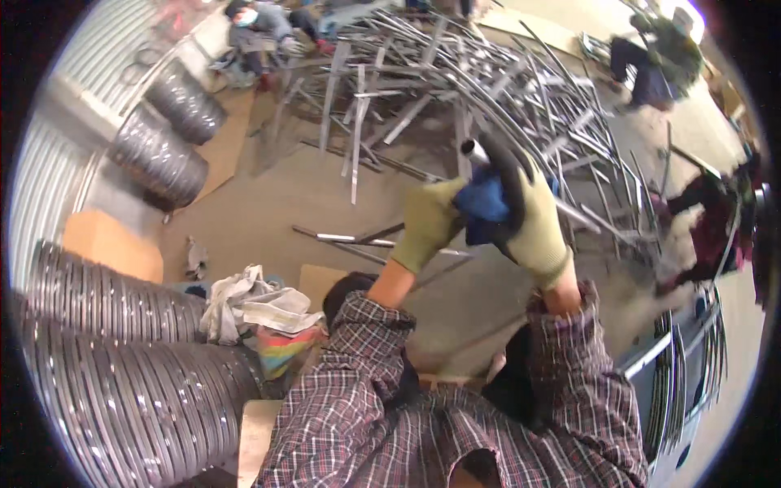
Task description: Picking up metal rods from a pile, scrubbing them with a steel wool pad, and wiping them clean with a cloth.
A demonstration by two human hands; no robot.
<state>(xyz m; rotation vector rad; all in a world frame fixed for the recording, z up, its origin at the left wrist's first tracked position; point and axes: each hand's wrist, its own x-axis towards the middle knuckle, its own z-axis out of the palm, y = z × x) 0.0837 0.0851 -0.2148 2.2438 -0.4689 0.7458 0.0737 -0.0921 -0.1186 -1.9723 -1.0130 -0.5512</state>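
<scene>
In front of me, both my hands wear pale yellow work gloves with dark fingers and palms. My left hand point(427, 224) is closed at the left side of a bunched blue cloth point(486, 202). My right hand point(533, 224) curls its dark fingers over the same cloth and a metal tube point(478, 154), whose open end sticks out above the cloth. The cloth and gloves hide much of the tube, so its full length cannot be made out. Beyond my hands lies a large heap of metal tubes and strips point(423, 73) on the floor.
Ribbed dark bundles in shiny wrap point(146, 398) stand at my left, beside a whitish rag point(252, 305). Two more wrapped bundles point(159, 154) lie farther back by the wall. Co-workers sit at the far left point(264, 24), far right point(659, 61) and right point(708, 215). Metal parts point(675, 382) stand at lower right.
</scene>
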